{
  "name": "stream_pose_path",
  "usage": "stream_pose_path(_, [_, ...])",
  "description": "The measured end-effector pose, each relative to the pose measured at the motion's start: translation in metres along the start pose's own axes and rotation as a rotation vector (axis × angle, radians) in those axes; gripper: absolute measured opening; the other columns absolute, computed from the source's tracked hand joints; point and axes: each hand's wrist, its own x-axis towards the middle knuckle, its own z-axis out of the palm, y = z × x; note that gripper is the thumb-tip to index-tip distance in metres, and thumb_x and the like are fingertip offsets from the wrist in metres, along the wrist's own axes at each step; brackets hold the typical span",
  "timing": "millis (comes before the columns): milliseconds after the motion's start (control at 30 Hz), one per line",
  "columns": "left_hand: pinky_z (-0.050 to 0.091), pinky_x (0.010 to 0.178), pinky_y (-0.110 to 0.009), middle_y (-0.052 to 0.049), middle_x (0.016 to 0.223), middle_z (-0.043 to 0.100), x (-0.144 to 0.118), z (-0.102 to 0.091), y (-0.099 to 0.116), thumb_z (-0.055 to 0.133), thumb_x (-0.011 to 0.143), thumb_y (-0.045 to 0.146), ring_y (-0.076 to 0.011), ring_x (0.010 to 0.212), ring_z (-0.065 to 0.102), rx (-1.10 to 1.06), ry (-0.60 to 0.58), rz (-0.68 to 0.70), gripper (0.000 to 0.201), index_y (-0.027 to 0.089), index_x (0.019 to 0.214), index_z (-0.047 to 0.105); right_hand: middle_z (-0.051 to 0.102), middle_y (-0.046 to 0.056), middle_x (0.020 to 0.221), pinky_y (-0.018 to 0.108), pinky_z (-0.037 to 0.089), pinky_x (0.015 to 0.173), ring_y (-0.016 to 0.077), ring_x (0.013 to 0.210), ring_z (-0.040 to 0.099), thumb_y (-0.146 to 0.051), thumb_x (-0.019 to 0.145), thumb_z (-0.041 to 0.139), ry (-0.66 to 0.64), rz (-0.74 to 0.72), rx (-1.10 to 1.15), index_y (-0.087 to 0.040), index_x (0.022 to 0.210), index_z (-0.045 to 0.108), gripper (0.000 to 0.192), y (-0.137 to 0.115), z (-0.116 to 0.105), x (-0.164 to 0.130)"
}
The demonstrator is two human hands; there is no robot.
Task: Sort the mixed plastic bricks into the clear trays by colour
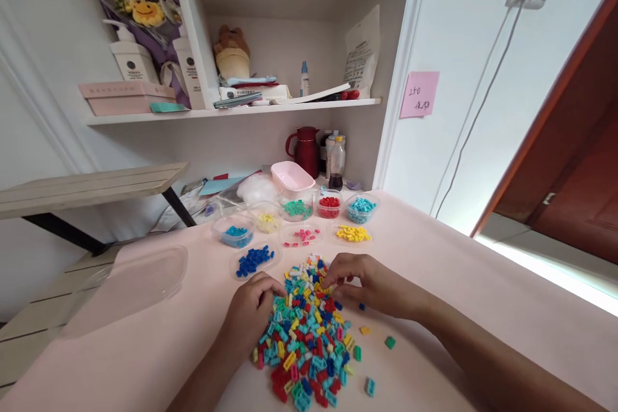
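Note:
A heap of small mixed-colour plastic bricks [309, 331] lies on the pale pink table [483, 309] in front of me. My left hand [251, 310] rests on the heap's left edge with fingers curled into the bricks. My right hand [364, 283] reaches into the heap's upper right, fingertips pinching at bricks; what they hold is too small to tell. Beyond the heap stand clear lids and cups of sorted bricks: dark blue [254, 260], pink [300, 236], yellow [353, 233], light blue [236, 232], green [296, 208], red [329, 205], turquoise [362, 206].
A clear plastic lid [138, 283] lies at the table's left. A pink tub [292, 177], a red jug [306, 149] and bottles [337, 162] stand at the back under a shelf [232, 111]. A few stray bricks [389, 342] lie right of the heap. A wooden door [574, 161] is at the right.

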Motion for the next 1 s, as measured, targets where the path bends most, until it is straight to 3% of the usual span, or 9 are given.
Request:
stream_pose_path(200, [0.05, 0.059, -0.024, -0.002, 0.085, 0.069, 0.001, 0.001, -0.001, 0.043, 0.08, 0.017, -0.015, 0.067, 0.063, 0.019, -0.006, -0.012, 0.029, 0.022, 0.073, 0.07, 0.061, 0.006, 0.106, 0.029, 0.046, 0.08, 0.019, 0.095, 0.056, -0.016, 0.079, 0.061, -0.073, -0.107, -0.205, -0.028, 0.114, 0.066, 0.037, -0.002, 0.009, -0.002])
stream_pose_path(400, [0.05, 0.076, -0.029, -0.003, 0.085, 0.068, 0.001, 0.0, 0.0, 0.042, 0.083, 0.019, -0.0187, 0.082, 0.064, 0.099, -0.016, 0.037, 0.03, 0.023, 0.077, 0.071, 0.063, 0.005, 0.101, 0.029, 0.044, 0.077, 0.0185, 0.092, 0.057, -0.017, 0.079, 0.064, -0.087, -0.079, -0.259, -0.025, 0.102, 0.068, 0.024, 0.004, 0.0, -0.004])
stream_pose_path(667, [0.05, 0.075, -0.028, -0.003, 0.086, 0.067, 0.003, 0.0, -0.005, 0.041, 0.083, 0.018, -0.0182, 0.081, 0.064, 0.157, -0.036, 0.071, 0.032, 0.023, 0.08, 0.072, 0.063, 0.004, 0.097, 0.028, 0.045, 0.074, 0.0162, 0.083, 0.058, -0.021, 0.079, 0.067, -0.126, -0.038, -0.25, -0.025, 0.1, 0.068, 0.022, 0.015, -0.012, -0.007])
stream_pose_path(1000, [0.049, 0.076, -0.028, -0.002, 0.086, 0.068, 0.002, 0.0, -0.004, 0.039, 0.081, 0.016, -0.0181, 0.082, 0.064, 0.199, -0.033, 0.087, 0.034, 0.024, 0.08, 0.072, 0.062, 0.005, 0.098, 0.03, 0.043, 0.073, 0.0195, 0.088, 0.056, -0.024, 0.075, 0.069, -0.087, -0.052, -0.365, -0.024, 0.1, 0.067, 0.025, 0.013, -0.004, -0.006])
